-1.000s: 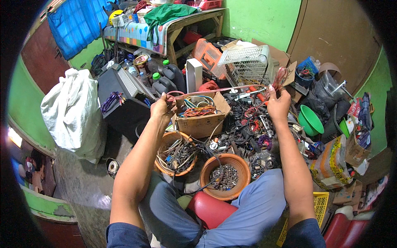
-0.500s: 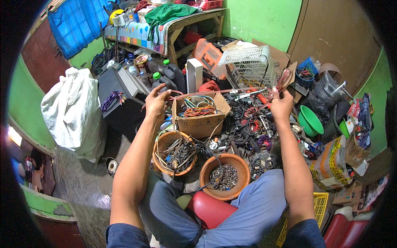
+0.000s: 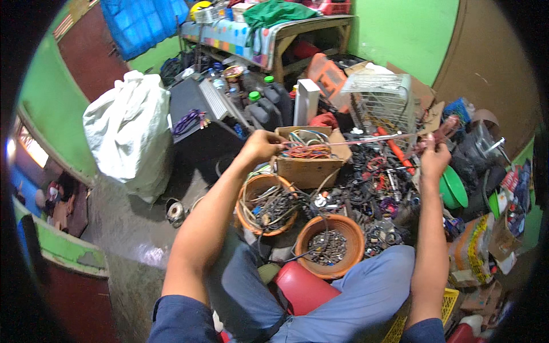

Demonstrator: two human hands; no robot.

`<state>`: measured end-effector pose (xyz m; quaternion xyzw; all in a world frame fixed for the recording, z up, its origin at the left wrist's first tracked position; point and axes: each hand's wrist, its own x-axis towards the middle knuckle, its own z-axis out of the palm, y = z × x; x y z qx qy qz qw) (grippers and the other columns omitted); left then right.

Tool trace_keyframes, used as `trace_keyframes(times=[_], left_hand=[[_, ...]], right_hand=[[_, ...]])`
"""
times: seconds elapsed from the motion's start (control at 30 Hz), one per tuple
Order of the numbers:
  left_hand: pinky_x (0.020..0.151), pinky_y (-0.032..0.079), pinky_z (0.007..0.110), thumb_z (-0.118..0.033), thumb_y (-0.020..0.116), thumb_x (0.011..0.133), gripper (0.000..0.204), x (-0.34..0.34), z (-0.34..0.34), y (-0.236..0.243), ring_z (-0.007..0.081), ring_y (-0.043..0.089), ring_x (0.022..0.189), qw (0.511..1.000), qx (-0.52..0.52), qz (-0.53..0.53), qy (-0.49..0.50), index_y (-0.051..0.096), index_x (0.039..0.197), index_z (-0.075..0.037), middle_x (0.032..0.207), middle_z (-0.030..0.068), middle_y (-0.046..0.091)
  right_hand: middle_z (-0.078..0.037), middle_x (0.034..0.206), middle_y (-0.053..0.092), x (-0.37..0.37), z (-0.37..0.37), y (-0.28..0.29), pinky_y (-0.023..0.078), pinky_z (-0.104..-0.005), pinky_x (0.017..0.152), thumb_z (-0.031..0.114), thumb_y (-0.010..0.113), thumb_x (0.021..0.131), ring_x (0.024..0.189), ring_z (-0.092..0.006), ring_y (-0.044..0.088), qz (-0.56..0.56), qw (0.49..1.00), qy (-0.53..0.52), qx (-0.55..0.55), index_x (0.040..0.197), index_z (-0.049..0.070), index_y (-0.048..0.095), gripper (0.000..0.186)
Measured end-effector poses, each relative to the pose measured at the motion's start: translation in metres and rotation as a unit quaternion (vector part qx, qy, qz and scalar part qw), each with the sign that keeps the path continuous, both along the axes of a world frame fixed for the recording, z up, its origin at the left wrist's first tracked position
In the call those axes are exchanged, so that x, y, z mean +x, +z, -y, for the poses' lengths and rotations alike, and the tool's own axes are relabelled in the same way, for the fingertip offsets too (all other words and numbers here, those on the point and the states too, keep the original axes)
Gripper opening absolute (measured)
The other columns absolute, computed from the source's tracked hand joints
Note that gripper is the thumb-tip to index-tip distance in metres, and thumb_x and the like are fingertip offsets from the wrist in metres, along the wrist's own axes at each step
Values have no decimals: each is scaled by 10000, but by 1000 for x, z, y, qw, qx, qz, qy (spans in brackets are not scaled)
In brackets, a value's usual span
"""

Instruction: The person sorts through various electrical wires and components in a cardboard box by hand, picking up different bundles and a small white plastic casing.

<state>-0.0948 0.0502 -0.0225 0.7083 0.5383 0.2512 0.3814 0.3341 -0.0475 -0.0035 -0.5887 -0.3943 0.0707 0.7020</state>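
Observation:
A thin reddish wire (image 3: 366, 139) is drawn out nearly straight between my two hands, across the top of a cardboard box (image 3: 309, 173). My left hand (image 3: 262, 147) is closed on one end at the box's left edge. On the other side, my right hand (image 3: 434, 157) pinches the wire, and a loose reddish bunch (image 3: 448, 127) shows just beyond its fingers. Coils of orange, white and green wire (image 3: 309, 151) fill the box. In front of it stand two clay-coloured pots, one with cable ends (image 3: 273, 208), the other with small metal pieces (image 3: 329, 248).
A heap of cables and metal parts (image 3: 377, 183) spreads right of the box. A white sack (image 3: 128, 137) stands at left beside a dark case (image 3: 197, 108). Behind are black jugs with green caps (image 3: 264, 108) and a wire basket (image 3: 383, 94). A green bowl (image 3: 453, 188) sits at right.
The whole scene has shifted right in the picture. My left hand has come closer to the box and its fingers have curled in. The wire now looks straighter between my hands.

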Motion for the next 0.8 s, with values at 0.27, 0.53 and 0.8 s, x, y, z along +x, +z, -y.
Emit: trace_keyframes(times=[0.27,0.53,0.8], left_hand=[[671,529,376,-88,606,882,88,7,4,8,227,675,721,960,-71,206,174,599,895,-1,795,149,679],[639,468,330,-39,594,837,226,-5,0,2,140,545,663,977,157,29,137,638,1058,-53,800,50,640],[551,549,323,-139,523,956,191,15,3,0,171,647,664,976,-27,214,-35,510,898,42,878,132,617]], right_hand=[[-55,749,640,4,7,-9,488,-315,597,137,631,976,622,-113,564,60,995,-71,-27,925,-40,652,185],[-74,731,657,-14,3,-8,467,-320,615,145,644,960,649,-142,604,121,990,-52,-42,940,-41,664,189],[-138,769,680,-33,3,-15,491,-392,669,133,632,945,667,-206,627,127,988,16,-91,1000,-48,660,191]])
